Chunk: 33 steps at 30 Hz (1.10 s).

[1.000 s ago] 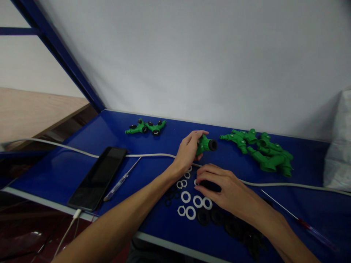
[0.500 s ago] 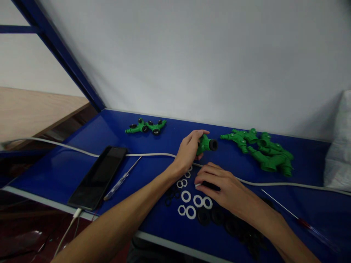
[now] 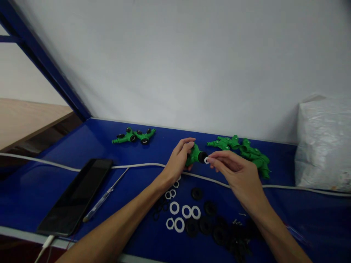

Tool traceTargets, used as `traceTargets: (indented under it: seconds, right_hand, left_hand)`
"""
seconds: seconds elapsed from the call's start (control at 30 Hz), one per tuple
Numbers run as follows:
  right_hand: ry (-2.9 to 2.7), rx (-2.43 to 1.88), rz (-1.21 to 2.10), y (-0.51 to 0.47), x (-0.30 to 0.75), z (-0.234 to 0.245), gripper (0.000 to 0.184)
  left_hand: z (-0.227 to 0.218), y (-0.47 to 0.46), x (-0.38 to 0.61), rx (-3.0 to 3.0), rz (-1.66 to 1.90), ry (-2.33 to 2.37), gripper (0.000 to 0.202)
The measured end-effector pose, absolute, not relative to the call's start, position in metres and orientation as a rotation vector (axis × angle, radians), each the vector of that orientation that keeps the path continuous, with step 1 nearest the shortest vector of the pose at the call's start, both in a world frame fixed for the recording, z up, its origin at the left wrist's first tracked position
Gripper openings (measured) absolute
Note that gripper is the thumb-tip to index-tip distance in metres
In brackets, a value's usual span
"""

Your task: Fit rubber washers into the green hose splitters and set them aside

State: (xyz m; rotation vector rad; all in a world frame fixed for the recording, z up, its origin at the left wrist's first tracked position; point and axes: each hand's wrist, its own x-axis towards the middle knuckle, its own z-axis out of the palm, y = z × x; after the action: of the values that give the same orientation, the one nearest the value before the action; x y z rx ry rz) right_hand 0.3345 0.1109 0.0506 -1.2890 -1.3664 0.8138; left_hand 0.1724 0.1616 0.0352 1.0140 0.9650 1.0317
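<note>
My left hand (image 3: 178,155) is wrapped round a green plastic hose splitter (image 3: 194,155), whose black collar (image 3: 202,157) points right. Between thumb and fingertips, my right hand (image 3: 236,170) pinches a small white ring (image 3: 206,160). The ring is right at the collar's open end; whether they touch I cannot tell. Below the hands lie several white rings (image 3: 179,224) in two sizes, some of them overlapping. Beside them are several black rings (image 3: 205,225) and a dark heap of small parts, partly behind my right forearm.
Two green splitters with black fittings (image 3: 144,136) lie at the back left, and several bare green splitters (image 3: 223,143) at the back right. A phone (image 3: 76,197), a screwdriver (image 3: 105,195) and a white cable (image 3: 142,164) lie on the blue table. A plastic bag (image 3: 323,142) stands far right.
My right hand has risen from among the rings to the splitter's collar with the white ring in its fingertips. My left hand still holds the splitter. The camera view has shifted.
</note>
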Motion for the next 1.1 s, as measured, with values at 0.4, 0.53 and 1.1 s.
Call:
traceTargets:
  seconds: [0.4, 0.53, 1.1]
  right_hand:
    - [-1.301, -1.229, 0.903, 0.1108, 0.3309, 0.0453, 0.034]
    - [-1.306, -1.248, 0.992, 0.1117, 0.3301, 0.045, 0.04]
    - [-1.323, -1.181, 1.321, 0.1075, 0.3308, 0.0499, 0.034]
  left_hand:
    - [0.0356, 0.1611, 0.1736, 1.143, 0.966, 0.941, 0.039]
    - [0.0361, 0.1606, 0.173, 1.152, 0.952, 0.935, 0.039]
    - [0.031, 0.1617, 0.1711, 1.218, 0.942, 0.913, 0.041]
